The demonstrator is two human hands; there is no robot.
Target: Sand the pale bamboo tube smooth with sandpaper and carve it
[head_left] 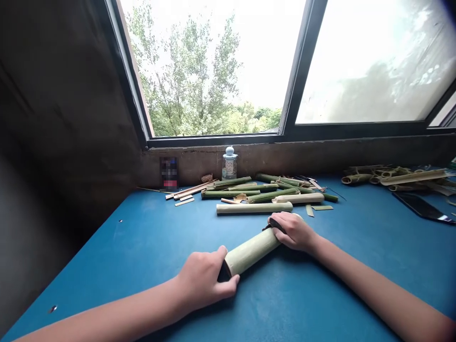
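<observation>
The person is apparently scraping a pale bamboo tube (252, 252), which is slanting between both hands over the blue tabletop (142, 266). The left hand (204, 275) is clasping its hollow near end, thumb and fingers wrapping the rim; the right hand (295, 231) is curling tightly around a dark flat tool (277, 225) near the far end. A further stroke is probably needing a steady left hold. The cylinder's surface is looking smooth; behind, green bamboo sticks (228, 194) are lying piled.

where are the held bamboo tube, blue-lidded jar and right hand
Bamboo tube (252, 251): head view, middle of its pale side
Blue-lidded jar (230, 167): head view, its clear body
Right hand (293, 232): head view, back of it
</observation>
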